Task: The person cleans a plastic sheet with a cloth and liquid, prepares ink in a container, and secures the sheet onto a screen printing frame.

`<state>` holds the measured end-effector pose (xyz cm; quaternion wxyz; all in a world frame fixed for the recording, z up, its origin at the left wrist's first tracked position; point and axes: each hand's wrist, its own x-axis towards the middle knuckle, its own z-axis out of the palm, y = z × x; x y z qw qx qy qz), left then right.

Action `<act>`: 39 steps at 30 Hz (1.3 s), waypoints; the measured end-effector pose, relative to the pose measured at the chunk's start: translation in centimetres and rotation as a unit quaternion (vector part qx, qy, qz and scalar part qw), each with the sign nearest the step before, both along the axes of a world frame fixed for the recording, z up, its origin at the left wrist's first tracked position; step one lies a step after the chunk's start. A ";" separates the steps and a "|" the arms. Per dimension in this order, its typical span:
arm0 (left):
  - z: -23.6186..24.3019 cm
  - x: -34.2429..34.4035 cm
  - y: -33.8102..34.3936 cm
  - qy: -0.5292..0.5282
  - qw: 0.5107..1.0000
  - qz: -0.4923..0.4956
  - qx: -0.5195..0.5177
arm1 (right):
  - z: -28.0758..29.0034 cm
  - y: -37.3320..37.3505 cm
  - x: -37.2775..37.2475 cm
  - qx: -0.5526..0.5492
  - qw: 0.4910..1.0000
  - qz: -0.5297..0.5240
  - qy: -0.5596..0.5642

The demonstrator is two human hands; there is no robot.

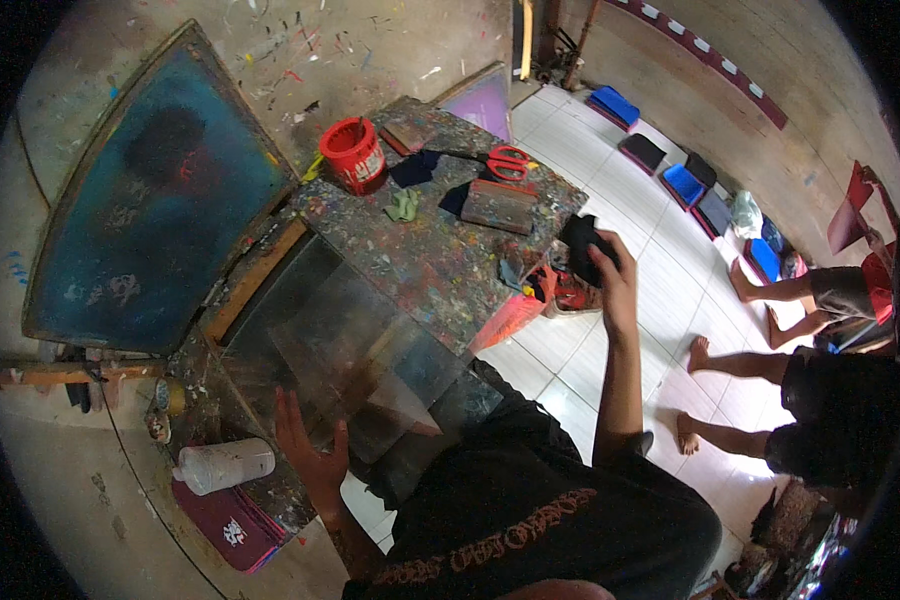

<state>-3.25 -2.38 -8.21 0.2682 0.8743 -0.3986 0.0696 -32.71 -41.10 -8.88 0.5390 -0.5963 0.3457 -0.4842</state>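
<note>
My right hand (615, 272) is raised at the right side of the paint-stained table (410, 270), its fingers closed on a bunched black cloth (582, 250). Low on the left, my left hand (312, 445) is open with fingers apart and nothing in it. It lies at the near edge of a dark, see-through flat panel (330, 330) with a wooden bar (260, 275) along its left side; whether the palm touches it I cannot tell. Beneath my right hand, a plastic bag (510, 318) hangs at the table edge by a container of red things (573, 293).
A red bucket (352, 158), red-handled scissors (508, 163), a block-like tool (500, 206) and a green rag (403, 206) stand on the table's far part. A framed screen (160, 200) leans left. Nearby are a white bottle (225, 467) and maroon fabric pieces (228, 525). People sit at right.
</note>
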 end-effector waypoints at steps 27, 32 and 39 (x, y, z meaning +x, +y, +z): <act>-0.2 -1.1 3.5 -0.019 0.996 0.080 -0.022 | -4.7 -19.4 31.5 -0.322 0.889 0.143 0.294; -1.4 -0.5 3.1 -0.007 0.996 0.084 0.005 | -1.8 -20.0 30.0 0.046 0.959 0.278 0.029; -1.2 -0.3 1.5 -0.002 0.997 0.080 -0.009 | 2.8 -19.2 29.3 0.212 0.949 0.213 -0.092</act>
